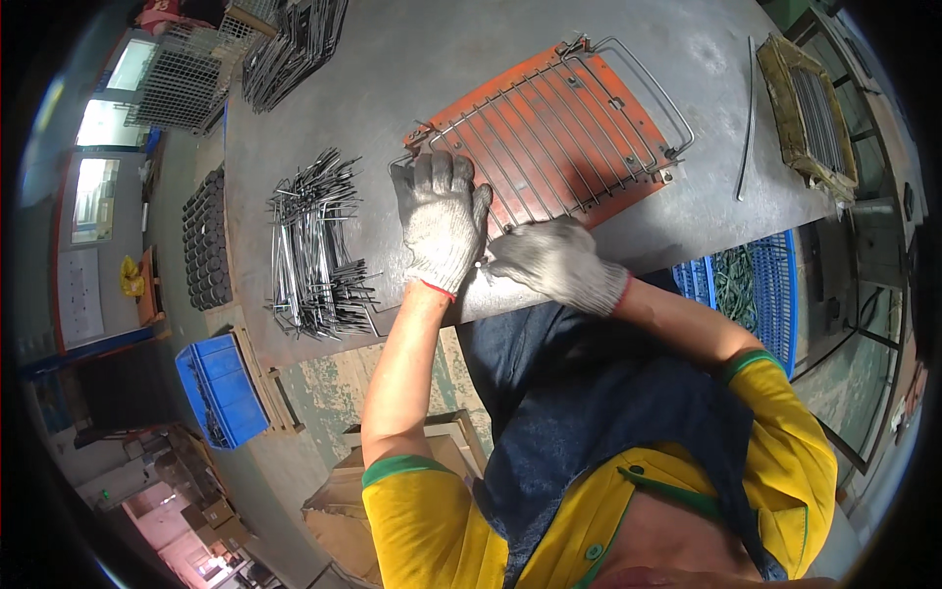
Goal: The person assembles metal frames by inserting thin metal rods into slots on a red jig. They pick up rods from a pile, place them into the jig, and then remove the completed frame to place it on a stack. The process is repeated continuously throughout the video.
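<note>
The left hand, in a grey-and-white glove, lies palm down over the near-left corner of a red board, its fingertips on the left end of a wire rack. Its fingers sit close together, with the thumb alongside; whether they grip a wire cannot be told. The right hand, gloved alike and blurred, is just beside it at the board's near edge, fingers pointing left; whether they close on anything is unclear.

The rack lies on the board, near the middle of the grey worktop, its bent loop reaching past the board's right end. Left of the board, towards the worktop's left edge, is a heap of metal rods. Bent wire frames are piled at the far-left corner, next to mesh baskets. On the right lies a single rod, then a box of rods at the right edge. Below the near edge, on the right, stands a blue basket holding green pieces.
</note>
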`<state>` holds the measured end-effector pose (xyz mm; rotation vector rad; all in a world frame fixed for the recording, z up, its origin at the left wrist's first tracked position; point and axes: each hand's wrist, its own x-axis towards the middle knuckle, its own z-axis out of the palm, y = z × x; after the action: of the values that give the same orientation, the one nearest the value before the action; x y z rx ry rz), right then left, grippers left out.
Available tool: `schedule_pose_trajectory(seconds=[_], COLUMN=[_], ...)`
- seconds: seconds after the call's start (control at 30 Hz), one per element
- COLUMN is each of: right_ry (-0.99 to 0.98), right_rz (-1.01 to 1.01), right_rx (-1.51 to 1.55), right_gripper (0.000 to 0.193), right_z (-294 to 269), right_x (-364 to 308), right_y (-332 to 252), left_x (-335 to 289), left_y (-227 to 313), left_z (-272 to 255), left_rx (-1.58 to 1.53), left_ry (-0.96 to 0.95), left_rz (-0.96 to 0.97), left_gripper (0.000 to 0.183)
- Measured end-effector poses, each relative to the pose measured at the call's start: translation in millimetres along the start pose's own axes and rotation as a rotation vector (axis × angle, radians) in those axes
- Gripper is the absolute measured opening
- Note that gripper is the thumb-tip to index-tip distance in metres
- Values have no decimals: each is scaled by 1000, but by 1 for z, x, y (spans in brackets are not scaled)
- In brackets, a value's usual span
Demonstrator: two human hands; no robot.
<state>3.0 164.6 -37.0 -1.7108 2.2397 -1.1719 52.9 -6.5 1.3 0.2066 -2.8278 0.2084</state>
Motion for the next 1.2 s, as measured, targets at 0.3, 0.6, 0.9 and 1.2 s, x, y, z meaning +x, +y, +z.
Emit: schedule_pose_trajectory(seconds=[0.3, 0.6, 0.9, 1.2], right_ry=[-101, 73, 524, 419], right_rz=[-12, -84, 829, 466], right_rx=[-73, -196, 412, -261], right_gripper=[34, 24, 27, 29], right_z=[1, -32, -162, -106], right_x=[8, -9, -94, -126], right_y=[12, 16, 74, 96], left_x=[-3, -39, -65, 0], left_y=[-1, -7, -3, 78], left_z=[3, 14, -37, -13], left_rx=[-39, -467, -1589, -2197], left_ry=[71, 316, -518, -726], left_rz=[-7, -567, -1127, -1118], left_gripper=[33, 44, 41, 36])
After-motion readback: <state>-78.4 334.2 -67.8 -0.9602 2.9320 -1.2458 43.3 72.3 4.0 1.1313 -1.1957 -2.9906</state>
